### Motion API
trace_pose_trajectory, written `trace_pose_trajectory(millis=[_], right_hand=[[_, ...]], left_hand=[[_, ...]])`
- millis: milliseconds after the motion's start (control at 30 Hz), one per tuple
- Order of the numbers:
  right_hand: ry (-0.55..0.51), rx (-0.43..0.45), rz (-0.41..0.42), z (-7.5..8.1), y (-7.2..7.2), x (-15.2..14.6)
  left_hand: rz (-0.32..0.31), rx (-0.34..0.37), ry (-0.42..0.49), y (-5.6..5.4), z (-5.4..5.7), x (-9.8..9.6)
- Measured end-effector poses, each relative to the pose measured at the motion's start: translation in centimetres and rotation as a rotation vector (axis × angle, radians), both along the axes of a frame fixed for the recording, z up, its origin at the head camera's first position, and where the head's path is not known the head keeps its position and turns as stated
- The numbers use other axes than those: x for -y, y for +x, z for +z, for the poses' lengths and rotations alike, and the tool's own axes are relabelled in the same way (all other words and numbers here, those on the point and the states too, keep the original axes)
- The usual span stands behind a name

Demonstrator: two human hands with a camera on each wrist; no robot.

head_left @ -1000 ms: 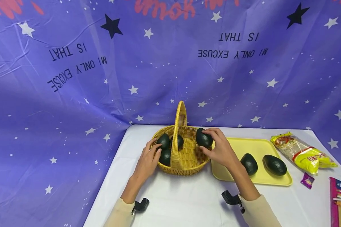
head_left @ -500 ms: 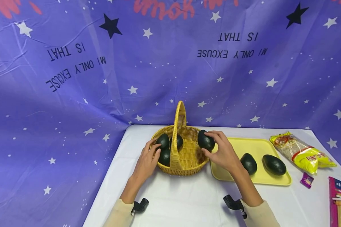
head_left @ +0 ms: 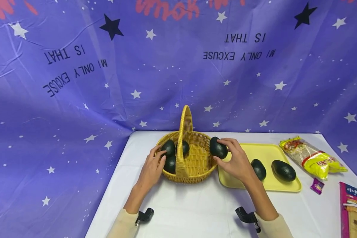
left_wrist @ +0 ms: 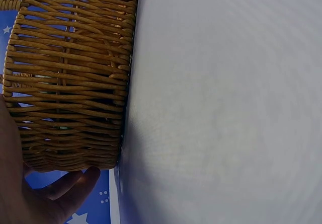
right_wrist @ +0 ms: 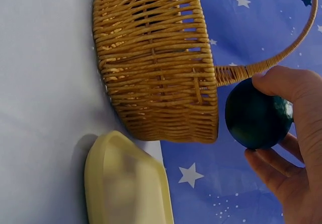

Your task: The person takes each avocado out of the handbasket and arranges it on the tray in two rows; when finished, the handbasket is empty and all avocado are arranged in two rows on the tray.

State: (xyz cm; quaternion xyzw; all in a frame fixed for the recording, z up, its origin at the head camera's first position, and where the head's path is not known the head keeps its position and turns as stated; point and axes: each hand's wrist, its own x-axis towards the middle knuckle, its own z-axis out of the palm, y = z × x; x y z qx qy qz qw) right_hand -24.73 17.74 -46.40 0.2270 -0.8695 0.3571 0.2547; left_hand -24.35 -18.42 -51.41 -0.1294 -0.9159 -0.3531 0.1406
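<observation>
A yellow wicker basket (head_left: 196, 162) with a tall arched handle stands on the white table, holding three dark green avocados (head_left: 168, 148) in its left half. The left hand (head_left: 151, 168) grips the basket's left rim, fingers lying along its outside in the left wrist view. Between thumb and fingertips, the right hand (head_left: 234, 162) pinches another dark avocado (head_left: 218, 148). This avocado (right_wrist: 257, 114) is held just above the basket's right rim, apart from it in the right wrist view. Two more avocados (head_left: 284, 171) lie on a yellow tray (head_left: 253, 150) right of the basket, one partly behind the right forearm.
Beyond the tray lies a yellow-and-clear food bag (head_left: 313, 158), with a small purple packet (head_left: 317, 186) in front of it. A pink-and-blue package (head_left: 354, 210) is at the right edge. A purple star-printed cloth (head_left: 178, 66) hangs behind the table (head_left: 190, 208).
The right hand has moved the avocado a little to the right, from over the basket's inside to above its right rim. The left hand keeps its place on the basket.
</observation>
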Motion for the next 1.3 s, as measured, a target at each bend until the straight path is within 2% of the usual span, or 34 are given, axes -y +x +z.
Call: trace_pose_trajectory(millis=[567, 1300], right_hand=[[-0.017, 0.001, -0.047, -1.1, 0.7, -1.8], [0.004, -0.024, -0.072, -1.4, 1.2, -2.9]], left_hand=[[0.003, -0.008, 0.005, 0.0, -0.1, 0.0], [-0.001, -0.002, 0.011, 0.0, -0.2, 0.0]])
